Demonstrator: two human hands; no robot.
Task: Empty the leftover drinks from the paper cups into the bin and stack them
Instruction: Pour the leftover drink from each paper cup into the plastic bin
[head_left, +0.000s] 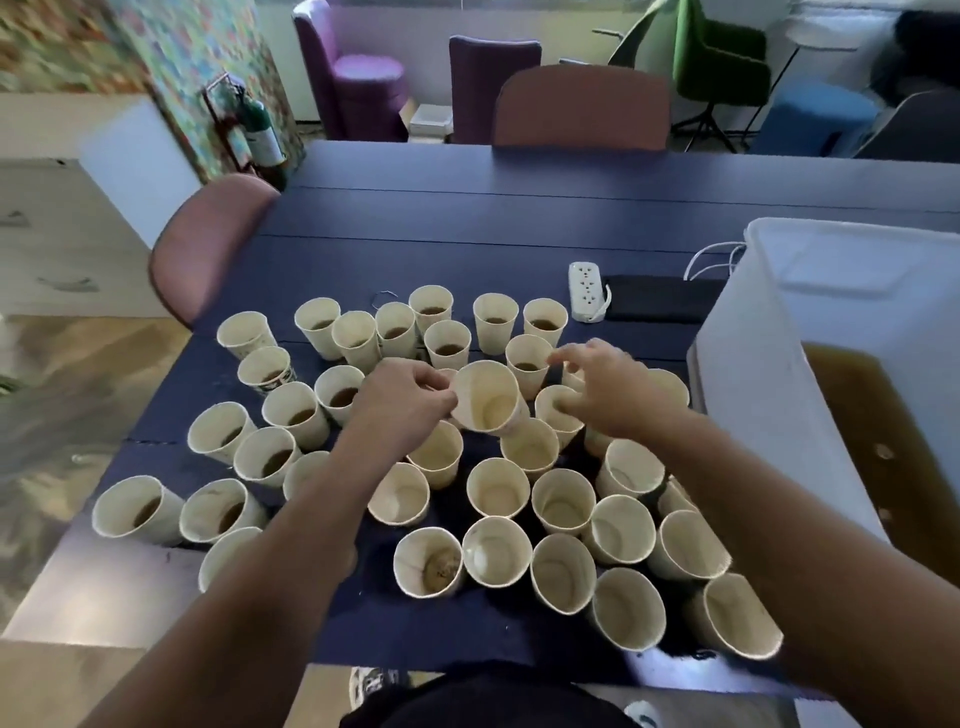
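Note:
Several cream paper cups stand on a dark blue table (467, 218). Those at the back and left, such as one cup (343, 387), hold brown drink; the nearer ones, such as a cup (498, 488), look empty. My left hand (402, 400) pinches the rim of an empty cup (488, 397), which is lifted and tilted toward me. My right hand (605, 387) hovers just right of it with loosely curled fingers over a standing cup (558, 413), holding nothing. A white plastic bin (841, 291) at the right holds brown liquid (878, 415).
A white power strip (587, 291) and a black pouch (662, 299) lie behind the cups beside the bin. Pink chairs stand at the table's left (208, 244) and far side (582, 106). The table's front edge is close to my body.

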